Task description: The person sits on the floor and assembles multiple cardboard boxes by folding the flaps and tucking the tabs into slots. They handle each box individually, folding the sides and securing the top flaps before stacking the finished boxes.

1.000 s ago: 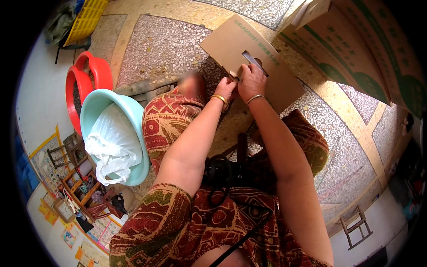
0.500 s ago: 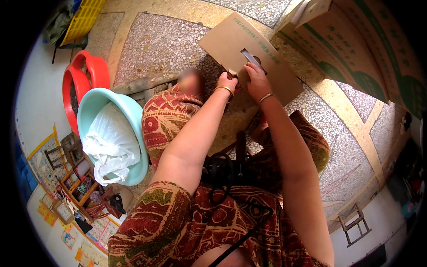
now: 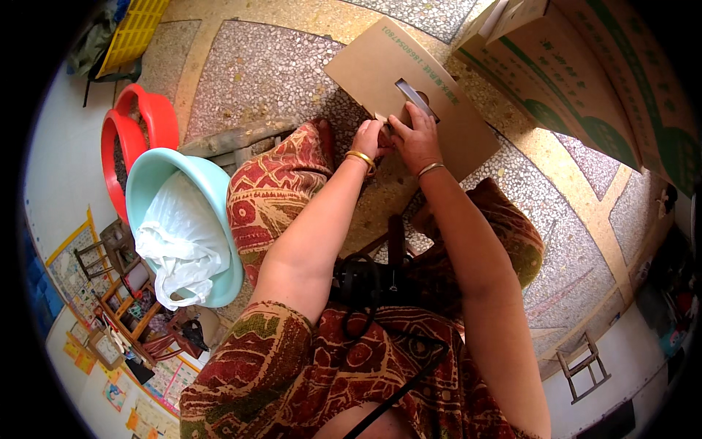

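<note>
A brown cardboard box [image 3: 457,139] with green print stands on the floor in front of me. A cut-out slot [image 3: 417,99] in its top panel shows something pale grey inside. At the panel's near edge, my left hand [image 3: 368,139] is closed in a pinch, a gold bangle at its wrist. My right hand [image 3: 418,139] rests against the panel just below the slot. Its fingers are bent and closed, with the tips meeting the left hand's. Whatever small thing is between the fingertips is hidden.
To my left stand a light green basin [image 3: 235,252] holding a white plastic bag [image 3: 183,227], and red basins [image 3: 164,121] behind it. Larger cardboard cartons [image 3: 570,80] are at the far right. A wooden stool [image 3: 241,139] lies beside my left knee. A yellow crate [image 3: 135,36] is far left.
My right hand has shifted left from the slot's edge toward my left hand, so the fingertips now meet. My left knee has moved slightly. The box stays in place.
</note>
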Demonstrator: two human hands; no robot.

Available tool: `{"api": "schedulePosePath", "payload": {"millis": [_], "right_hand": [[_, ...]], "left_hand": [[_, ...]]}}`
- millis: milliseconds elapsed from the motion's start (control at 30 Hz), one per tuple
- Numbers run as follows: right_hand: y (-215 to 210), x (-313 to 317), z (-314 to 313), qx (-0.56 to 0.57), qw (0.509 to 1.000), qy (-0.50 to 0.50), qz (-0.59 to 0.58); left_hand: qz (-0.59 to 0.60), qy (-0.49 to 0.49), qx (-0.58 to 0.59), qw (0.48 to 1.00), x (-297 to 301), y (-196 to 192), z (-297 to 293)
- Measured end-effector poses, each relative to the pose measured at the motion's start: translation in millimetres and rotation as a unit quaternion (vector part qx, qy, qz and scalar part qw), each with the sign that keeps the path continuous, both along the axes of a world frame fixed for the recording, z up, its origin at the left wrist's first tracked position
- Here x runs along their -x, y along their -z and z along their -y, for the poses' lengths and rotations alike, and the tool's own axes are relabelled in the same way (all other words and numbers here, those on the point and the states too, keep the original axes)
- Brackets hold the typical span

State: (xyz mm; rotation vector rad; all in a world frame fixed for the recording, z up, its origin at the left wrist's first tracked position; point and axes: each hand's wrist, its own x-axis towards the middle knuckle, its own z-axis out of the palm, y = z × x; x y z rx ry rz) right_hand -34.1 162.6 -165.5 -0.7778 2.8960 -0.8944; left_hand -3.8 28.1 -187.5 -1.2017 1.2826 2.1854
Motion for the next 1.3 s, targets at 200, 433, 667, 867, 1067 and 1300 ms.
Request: {"api": "schedulePosePath", "payload": {"millis": [200, 433, 667, 867, 1067, 1300], "right_hand": [[2.2, -2.4, 5.6, 0.003, 1.000, 0.003, -0.007], [-26.0, 40.7, -5.4, 0.027, 0.976, -0.023, 0.216], [-18.2, 61.6, -3.8, -0.058, 0.984, 0.107, 0.129], [-14.9, 72.0, 3.2, 0.035, 0.929, 0.168, 0.327], [-8.1, 67.0, -0.3, 0.179, 0.882, 0.219, 0.376], [-30.4, 54.9, 1.7, 0.331, 0.789, 0.255, 0.451]], "left_hand": [[-0.044, 0.083, 0.247, 0.964, -2.0, 33.6, 3.4], [-0.002, 0.202, 0.282, 0.938, 9.2, 33.6, 11.2], [0.015, 0.184, 0.232, 0.955, 10.0, 37.0, 12.8], [-0.003, 0.233, 0.326, 0.916, 7.5, 17.6, 6.2], [0.012, 0.210, 0.436, 0.875, 16.7, -5.1, 4.8], [-0.100, 0.056, 0.548, 0.829, 28.1, -27.6, 8.6]]}}
